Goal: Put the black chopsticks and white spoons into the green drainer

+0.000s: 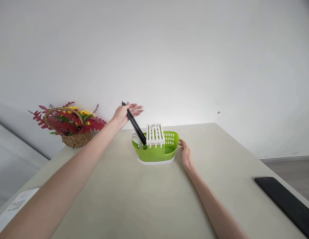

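A bundle of black chopsticks [136,126] slants down into the left end of a green basket [154,154]. My left hand [124,114] has them near their upper ends, between thumb and palm, while its other fingers stretch out to the right. White spoons [137,140] lean in the same end of the basket, beside the chopsticks' lower tips. A white slotted rack [155,134] sits across the basket's middle. My right hand [186,154] rests at the basket's right end, fingers extended close to the rim; whether they touch it I cannot tell.
At the back left stands a wicker basket [77,139] of red leaves and yellow flowers. A black phone-like slab [285,202] lies near the table's right edge. White printed paper [16,209] is partly behind my left forearm. A wall [169,66] rises behind the table.
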A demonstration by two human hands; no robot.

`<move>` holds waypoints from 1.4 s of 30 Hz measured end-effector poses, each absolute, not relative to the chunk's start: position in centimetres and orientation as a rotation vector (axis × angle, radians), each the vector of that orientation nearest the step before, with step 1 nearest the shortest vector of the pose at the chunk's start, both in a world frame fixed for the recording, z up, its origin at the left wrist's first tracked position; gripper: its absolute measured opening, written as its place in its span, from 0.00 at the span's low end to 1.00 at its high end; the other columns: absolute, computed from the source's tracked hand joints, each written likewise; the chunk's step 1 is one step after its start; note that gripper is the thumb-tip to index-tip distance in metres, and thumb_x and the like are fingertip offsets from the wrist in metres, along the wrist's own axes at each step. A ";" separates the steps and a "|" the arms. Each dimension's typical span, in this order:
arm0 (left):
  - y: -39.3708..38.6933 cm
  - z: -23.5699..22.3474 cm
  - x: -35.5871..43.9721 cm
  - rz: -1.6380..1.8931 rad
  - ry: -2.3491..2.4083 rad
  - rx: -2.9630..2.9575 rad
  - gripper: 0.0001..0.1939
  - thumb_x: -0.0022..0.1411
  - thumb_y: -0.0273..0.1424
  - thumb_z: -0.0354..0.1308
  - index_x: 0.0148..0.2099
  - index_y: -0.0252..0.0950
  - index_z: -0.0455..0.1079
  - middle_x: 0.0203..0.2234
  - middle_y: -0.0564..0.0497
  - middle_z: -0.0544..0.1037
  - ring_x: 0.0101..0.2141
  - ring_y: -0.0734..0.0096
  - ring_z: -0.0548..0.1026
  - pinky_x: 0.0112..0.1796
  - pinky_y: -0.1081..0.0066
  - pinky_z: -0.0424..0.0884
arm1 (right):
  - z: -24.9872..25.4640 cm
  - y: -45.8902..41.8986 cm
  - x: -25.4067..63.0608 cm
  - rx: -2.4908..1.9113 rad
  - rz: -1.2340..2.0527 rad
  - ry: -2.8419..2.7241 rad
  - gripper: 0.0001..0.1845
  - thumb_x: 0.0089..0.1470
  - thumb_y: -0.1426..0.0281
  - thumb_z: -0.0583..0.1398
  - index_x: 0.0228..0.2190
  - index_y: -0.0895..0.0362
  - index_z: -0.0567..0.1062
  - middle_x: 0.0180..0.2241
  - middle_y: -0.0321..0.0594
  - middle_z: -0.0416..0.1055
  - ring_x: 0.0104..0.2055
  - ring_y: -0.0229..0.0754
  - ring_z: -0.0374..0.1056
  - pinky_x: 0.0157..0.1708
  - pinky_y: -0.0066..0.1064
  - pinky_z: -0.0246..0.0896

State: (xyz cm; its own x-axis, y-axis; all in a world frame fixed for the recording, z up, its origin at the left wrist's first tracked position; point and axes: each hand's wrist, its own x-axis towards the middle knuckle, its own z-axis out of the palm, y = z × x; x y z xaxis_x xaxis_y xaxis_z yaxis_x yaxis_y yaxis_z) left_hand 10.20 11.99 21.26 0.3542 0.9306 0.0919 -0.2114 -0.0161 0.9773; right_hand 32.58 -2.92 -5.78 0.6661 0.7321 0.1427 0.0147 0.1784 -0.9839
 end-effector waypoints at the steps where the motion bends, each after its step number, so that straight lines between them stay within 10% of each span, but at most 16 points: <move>1: 11.8 22.1 9.4 1.094 0.717 1.253 0.17 0.78 0.35 0.46 0.47 0.28 0.72 0.49 0.30 0.83 0.47 0.53 0.85 0.51 0.54 0.79 | -5.9 -2.9 32.6 -1.308 0.573 -0.707 0.35 0.66 0.45 0.47 0.57 0.52 0.78 0.58 0.42 0.76 0.60 0.52 0.70 0.61 0.44 0.60; 7: 11.2 25.6 4.0 1.396 0.600 1.219 0.16 0.79 0.32 0.43 0.44 0.33 0.71 0.50 0.41 0.83 0.52 0.60 0.82 0.52 0.61 0.79 | -6.2 -3.0 32.6 -1.294 0.578 -0.711 0.36 0.65 0.44 0.48 0.58 0.53 0.78 0.59 0.43 0.75 0.60 0.52 0.70 0.60 0.43 0.61; 13: 12.1 24.0 -3.5 1.301 0.619 0.947 0.16 0.79 0.27 0.40 0.39 0.36 0.64 0.24 0.57 0.75 0.21 0.86 0.69 0.25 0.89 0.69 | -6.4 -3.3 32.8 -1.290 0.586 -0.707 0.36 0.64 0.44 0.49 0.57 0.53 0.78 0.60 0.44 0.75 0.61 0.52 0.70 0.60 0.44 0.62; 19: 11.9 18.8 -10.4 0.848 0.921 0.925 0.14 0.74 0.20 0.43 0.36 0.35 0.64 0.17 0.59 0.60 0.09 0.85 0.48 0.07 0.81 0.45 | -6.7 -3.5 32.9 -1.292 0.589 -0.705 0.35 0.64 0.44 0.49 0.57 0.53 0.78 0.60 0.44 0.75 0.61 0.52 0.71 0.59 0.44 0.63; 42: 9.6 5.8 -15.9 0.398 1.221 1.174 0.16 0.62 0.40 0.66 0.32 0.39 0.63 0.14 0.61 0.59 0.09 0.86 0.43 0.08 0.81 0.41 | -6.3 -4.3 32.8 -1.329 0.618 -0.718 0.34 0.63 0.44 0.52 0.55 0.51 0.80 0.59 0.44 0.76 0.60 0.54 0.72 0.58 0.46 0.64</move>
